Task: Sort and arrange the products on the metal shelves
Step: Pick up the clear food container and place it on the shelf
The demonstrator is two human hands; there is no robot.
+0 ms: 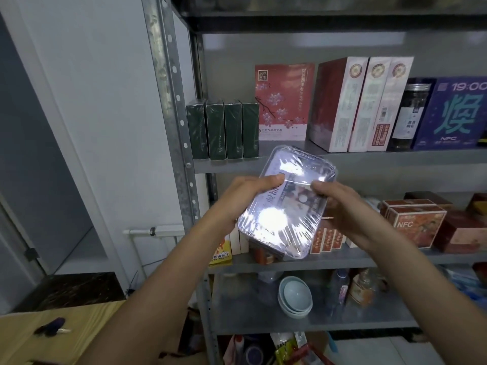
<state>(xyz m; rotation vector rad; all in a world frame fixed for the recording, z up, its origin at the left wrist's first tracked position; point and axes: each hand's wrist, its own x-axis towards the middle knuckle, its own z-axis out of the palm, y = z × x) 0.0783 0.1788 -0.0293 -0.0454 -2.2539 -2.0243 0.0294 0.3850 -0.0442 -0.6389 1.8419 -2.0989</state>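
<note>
A flat, shiny plastic-wrapped box [286,204] with rounded corners is held tilted in front of the metal shelves [369,160]. My left hand [243,197] grips its left edge, thumb on top. My right hand [340,204] grips its right edge, thumb on the top face. Glare hides most of the print on the box. It hangs in the air between the upper shelf and the one below, touching neither.
The upper shelf holds several dark green boxes [222,130], a red flowered box [283,101], three red-white boxes [361,104], a dark jar [411,114] and a blue box [453,114]. Orange NFC boxes [413,222] stand lower right. Pale bowls [295,296] sit below. A wooden table [52,335] is at lower left.
</note>
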